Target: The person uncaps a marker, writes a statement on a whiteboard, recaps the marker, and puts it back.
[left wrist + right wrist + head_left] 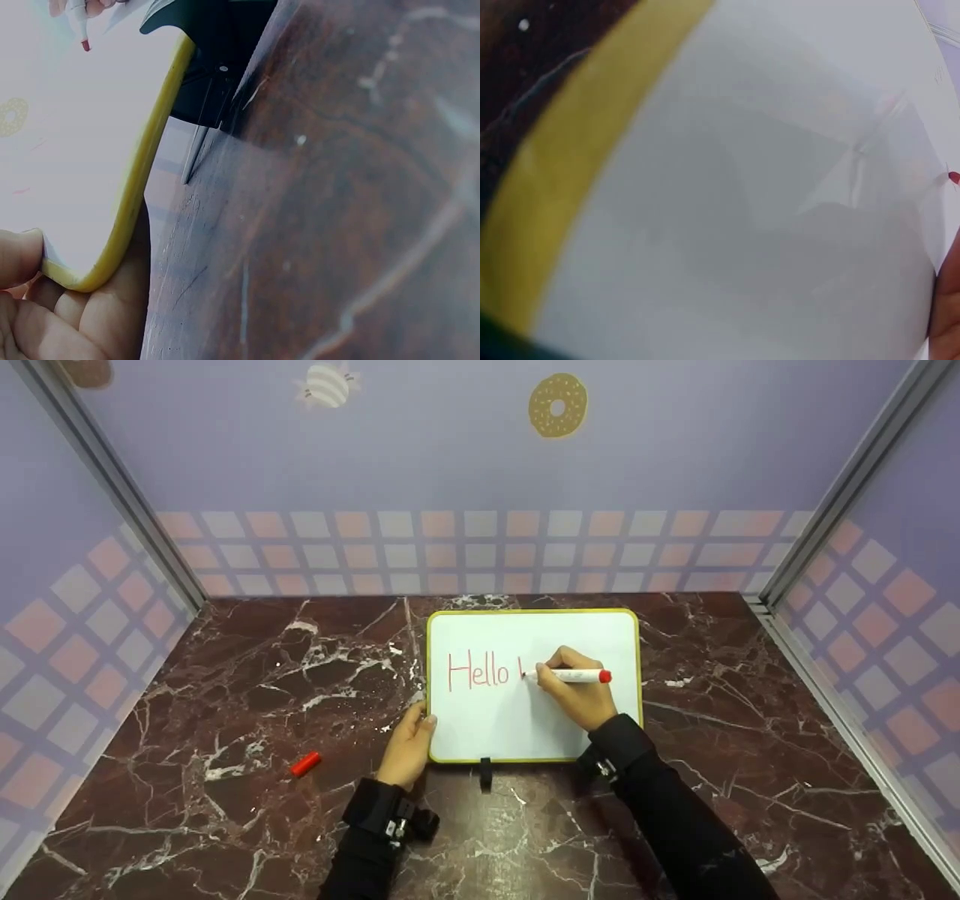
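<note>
A whiteboard (480, 735) with a yellow frame stands tilted on the table, with "Hello" and the start of another letter in red on it. My right hand (577, 690) pinches a white marker (574, 676) with a red end, its tip at the newest stroke. My left hand (405, 746) grips the board's lower left edge. In the left wrist view the thumb (21, 256) lies on the white face and the other fingers are behind the yellow frame (135, 176). Only a bit of the right hand (946, 307) shows in the right wrist view.
A red marker cap (306, 764) lies on the dark marbled table (225, 825), left of my left hand. A black stand foot (486, 775) sticks out below the board's lower edge. Patterned lilac walls (450, 472) enclose the table at the back and both sides.
</note>
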A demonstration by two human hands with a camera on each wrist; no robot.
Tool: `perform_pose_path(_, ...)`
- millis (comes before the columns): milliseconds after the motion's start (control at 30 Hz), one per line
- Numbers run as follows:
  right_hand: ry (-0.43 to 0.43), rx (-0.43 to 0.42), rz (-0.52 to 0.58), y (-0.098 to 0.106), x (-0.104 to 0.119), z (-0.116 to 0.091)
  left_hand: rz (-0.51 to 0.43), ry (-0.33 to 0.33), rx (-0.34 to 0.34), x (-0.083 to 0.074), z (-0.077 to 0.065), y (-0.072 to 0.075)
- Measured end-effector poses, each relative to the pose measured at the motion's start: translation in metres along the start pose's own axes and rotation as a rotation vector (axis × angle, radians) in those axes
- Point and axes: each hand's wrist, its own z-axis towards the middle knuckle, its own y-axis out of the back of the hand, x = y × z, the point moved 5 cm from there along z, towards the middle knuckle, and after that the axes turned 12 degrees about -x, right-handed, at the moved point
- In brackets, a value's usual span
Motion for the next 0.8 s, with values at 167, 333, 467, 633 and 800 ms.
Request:
perform_pose_path(167,-0.019,-0.014,-0.004,0.0011,0.0049,0.0026,-0.019,0.008,0.006,-0.0005,-0.0002,-0.0001)
perform_pose_path(333,-0.042,-0.019,0.002,0.001,0.0029,0.0061,-0.035,0.018,0.014,-0.0015,0.0,-0.0006)
perform_pose_path(467,-0.045,-0.02,0.011,0.0012,0.0022,0.0088,-0.046,0.043,0.012,-0.0008,0.0005,-0.0011)
perform_pose_path(633,-0.039,-0.02,0.008,0.0014,0.0023,0.0093,-0.046,0.037,0.002,-0.0016,-0.0006,-0.0011)
perform_pose_path(800,-0.039,-0.006,0.017,0.0018,0.0032,0.0084,-0.034,0.01,0.007,-0.002,-0.001,-0.001)
